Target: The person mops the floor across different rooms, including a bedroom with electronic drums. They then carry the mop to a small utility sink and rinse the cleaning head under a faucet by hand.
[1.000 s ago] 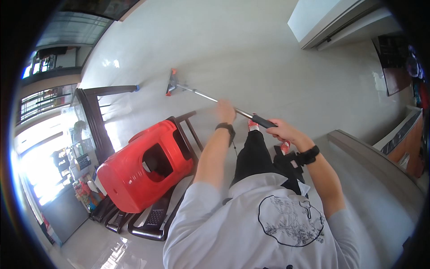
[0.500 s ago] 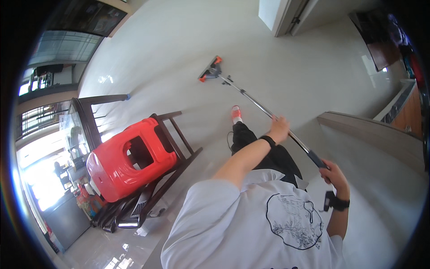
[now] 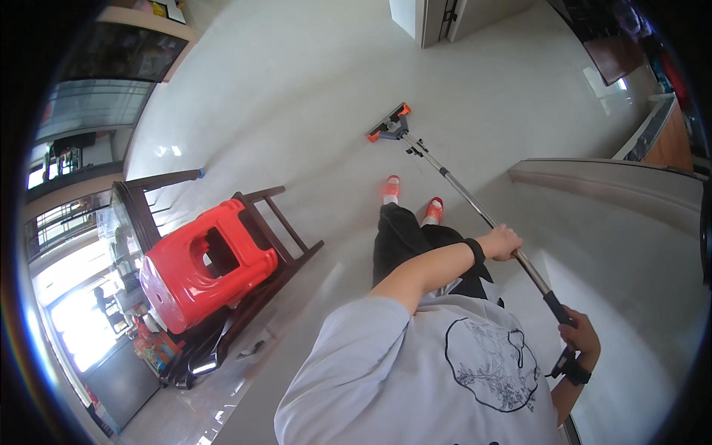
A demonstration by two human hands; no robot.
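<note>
Mop head (image 3: 389, 123) swung R to approx. 12 o'clock: diff. floor (image 3: 437, 96) reached. Pole (image 3: 469, 198) gripped by L hand (image 3: 503, 242) (3 o'clock) + R hand (image 3: 582, 334) (4 o'clock).

Red is standing out against pale grey around the plastic stool (image 3: 182, 285).
The stool is gleaming plain red, and the wooden frame (image 3: 274, 286) touching it is showing dark brown. Right of the stool, the floor squeegee (image 3: 467, 197) is combining orange end caps (image 3: 404, 110), a grey-and-black head, a silver pole and a black grip (image 3: 558, 307). Also right of the stool, red shoes (image 3: 391, 187) are meeting white socks (image 3: 391, 199) and plain black trousers (image 3: 400, 236); the pale grey T-shirt (image 3: 371, 378) is bearing a black branch-like line drawing inside a wavy black outline, and both wristbands (image 3: 475, 251) are showing black. Around the stool, the glossy floor (image 3: 297, 89) is shining pale grey.
</note>
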